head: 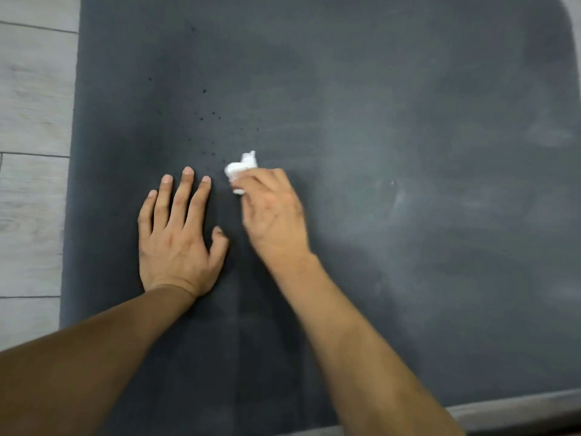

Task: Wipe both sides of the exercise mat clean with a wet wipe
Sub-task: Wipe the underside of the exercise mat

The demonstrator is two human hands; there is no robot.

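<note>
The dark grey exercise mat (408, 152) fills nearly the whole view, lying flat on a pale wood-plank floor (31, 105) that shows along the left, one rounded corner at the top right and the near edge crossing the bottom right. Its face looks matte and slightly grainy, with cloudy pale smears over the right half and a scatter of small dark specks (209, 121) just beyond the fingers. Left hand (176, 234) is planted palm-down on the mat, fingers spread wide, gripping nothing, looks to be pinning the mat in place. Right hand (273, 215) is beside it, blurred with motion, its grip closed on a crumpled white wet wipe (240, 168) that pokes out past the fingertips and sits pressed on the mat right at the near edge of those specks. This side is mid-wipe by my reading, with the hazy right half and the other face both to come. To do it well: carry the wipe forward through the specks with firm, overlapping passes, turn the wad to a fresh face as it soils, and keep that flat hand bearing down so the soft mat doesn't creep or ruck up.
</note>
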